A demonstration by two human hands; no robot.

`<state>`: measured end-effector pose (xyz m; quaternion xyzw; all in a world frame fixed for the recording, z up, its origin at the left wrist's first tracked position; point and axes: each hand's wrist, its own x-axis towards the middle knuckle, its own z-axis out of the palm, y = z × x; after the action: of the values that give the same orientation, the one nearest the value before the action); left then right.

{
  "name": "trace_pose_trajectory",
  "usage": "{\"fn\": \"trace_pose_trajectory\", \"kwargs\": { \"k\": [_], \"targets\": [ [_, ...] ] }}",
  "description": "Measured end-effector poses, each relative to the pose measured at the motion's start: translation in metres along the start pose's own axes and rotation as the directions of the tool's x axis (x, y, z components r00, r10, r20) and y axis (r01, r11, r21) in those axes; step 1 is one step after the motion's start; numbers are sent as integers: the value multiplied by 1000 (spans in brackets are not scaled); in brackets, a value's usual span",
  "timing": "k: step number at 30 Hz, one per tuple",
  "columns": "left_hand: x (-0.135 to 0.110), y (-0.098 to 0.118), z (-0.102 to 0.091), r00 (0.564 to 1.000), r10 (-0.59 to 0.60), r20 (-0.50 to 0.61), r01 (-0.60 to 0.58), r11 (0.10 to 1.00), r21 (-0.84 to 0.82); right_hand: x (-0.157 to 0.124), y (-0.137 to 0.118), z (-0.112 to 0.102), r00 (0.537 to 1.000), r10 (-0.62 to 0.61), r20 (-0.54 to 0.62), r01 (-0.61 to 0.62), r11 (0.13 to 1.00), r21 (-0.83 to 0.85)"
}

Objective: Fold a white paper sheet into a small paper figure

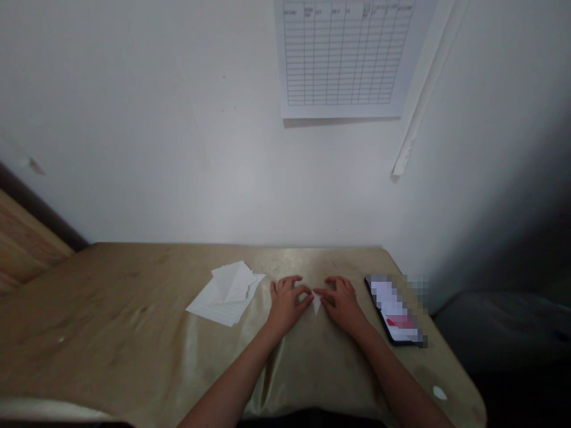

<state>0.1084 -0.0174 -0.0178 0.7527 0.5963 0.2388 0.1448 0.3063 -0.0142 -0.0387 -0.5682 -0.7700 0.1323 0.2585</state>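
Observation:
Between my two hands is a small folded piece of white paper, its pointed end toward me. My left hand pinches its left edge with thumb and forefinger, the other fingers curled loosely on the table. On the opposite side, my right hand has its thumb and forefinger closed on the paper's right edge. Fingertips hide much of the paper. A stack of white paper sheets lies to the left of my left hand, with loose creased pieces on top.
A phone with a lit, partly blurred screen lies right of my right hand. A white scrap sits near the right edge of the cloth-covered table. Behind it, a printed grid sheet hangs on the wall.

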Motion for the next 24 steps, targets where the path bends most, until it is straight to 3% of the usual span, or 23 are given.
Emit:
{"fn": "trace_pose_trajectory", "kwargs": {
  "k": [10,24],
  "targets": [
    [2,-3,-1,998,0,62,-2,1000,30,0,0,-2,1000,-4,-5,4,1000,8],
    [2,-1,-10,998,-3,58,-1,998,59,1,4,-7,999,-26,-25,29,996,88]
  ]
}}
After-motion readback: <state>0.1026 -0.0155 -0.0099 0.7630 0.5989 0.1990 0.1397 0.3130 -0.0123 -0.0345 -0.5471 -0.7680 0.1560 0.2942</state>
